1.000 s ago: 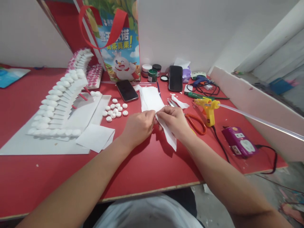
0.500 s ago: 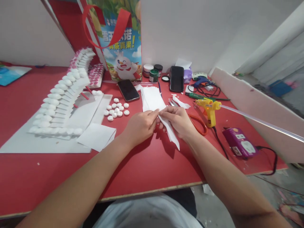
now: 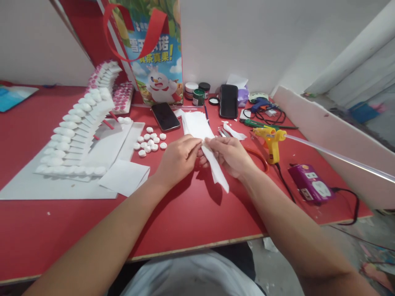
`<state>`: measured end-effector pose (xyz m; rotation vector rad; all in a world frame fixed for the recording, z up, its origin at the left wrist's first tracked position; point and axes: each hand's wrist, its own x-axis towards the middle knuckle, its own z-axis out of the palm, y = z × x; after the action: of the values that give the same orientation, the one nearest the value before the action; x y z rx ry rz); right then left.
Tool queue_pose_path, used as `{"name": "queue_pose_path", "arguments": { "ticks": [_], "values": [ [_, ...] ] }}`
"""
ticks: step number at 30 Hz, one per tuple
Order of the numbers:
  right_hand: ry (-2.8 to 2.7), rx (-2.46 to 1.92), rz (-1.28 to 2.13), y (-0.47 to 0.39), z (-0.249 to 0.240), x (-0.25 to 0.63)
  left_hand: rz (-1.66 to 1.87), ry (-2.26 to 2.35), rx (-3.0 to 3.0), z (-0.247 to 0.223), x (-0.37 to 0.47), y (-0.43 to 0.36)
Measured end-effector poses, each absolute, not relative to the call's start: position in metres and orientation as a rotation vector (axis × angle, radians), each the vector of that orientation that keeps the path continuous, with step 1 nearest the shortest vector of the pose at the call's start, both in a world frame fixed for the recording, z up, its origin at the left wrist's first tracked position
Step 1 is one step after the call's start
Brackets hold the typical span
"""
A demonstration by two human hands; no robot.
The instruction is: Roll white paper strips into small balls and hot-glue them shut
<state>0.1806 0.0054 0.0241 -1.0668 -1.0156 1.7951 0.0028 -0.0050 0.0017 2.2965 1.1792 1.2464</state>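
Note:
A narrow strip of white tissue (image 3: 217, 172) hangs from between my fingers over the red table, its loose end pointing toward me. My left hand (image 3: 180, 158) pinches its upper end, thumb and forefinger pressed together. Close against it, my right hand (image 3: 230, 154) grips the same end from the other side. Just beyond my hands lies a stack of white tissue sheets (image 3: 198, 124). To the left is a group of small round white pieces (image 3: 150, 144). A white arched model (image 3: 83, 127) covered with white pads stands on white boards at the left.
Behind are a phone (image 3: 166, 116), paint jars (image 3: 198, 97), a black case (image 3: 228, 101) and a tall printed bag (image 3: 154, 57). At right lie a yellow glue gun (image 3: 271, 144) with a long clear stick, scissors (image 3: 257, 158) and a purple power socket (image 3: 311, 183).
Both hands have shifted slightly left and up with the tissue strip. My left fingers are bent more around its end.

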Motion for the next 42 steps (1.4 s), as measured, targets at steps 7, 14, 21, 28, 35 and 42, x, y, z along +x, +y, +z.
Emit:
{"name": "queue_pose_path", "arguments": {
  "ticks": [7,14,21,28,35,42],
  "values": [
    [-0.703,-1.006,2.211,0.013,0.027,0.184,1.299,1.205,2.139,0.002,0.003,-0.002],
    [-0.679,-1.035,2.141,0.012,0.027,0.184,1.272,1.109,1.936,0.001,0.005,-0.003],
    [-0.639,-1.026,2.141,0.012,0.027,0.185,1.233,1.075,1.697,0.005,0.005,-0.005],
    [-0.656,-1.028,2.112,0.013,0.025,0.185,1.244,1.06,1.628,0.003,0.007,-0.005],
    [-0.993,-1.125,1.617,0.005,0.021,0.175,1.217,1.146,1.691,0.003,0.012,-0.008],
    [-1.208,-1.161,1.324,-0.001,0.017,0.17,1.32,1.214,2.208,-0.003,0.013,-0.009]
  ]
}}
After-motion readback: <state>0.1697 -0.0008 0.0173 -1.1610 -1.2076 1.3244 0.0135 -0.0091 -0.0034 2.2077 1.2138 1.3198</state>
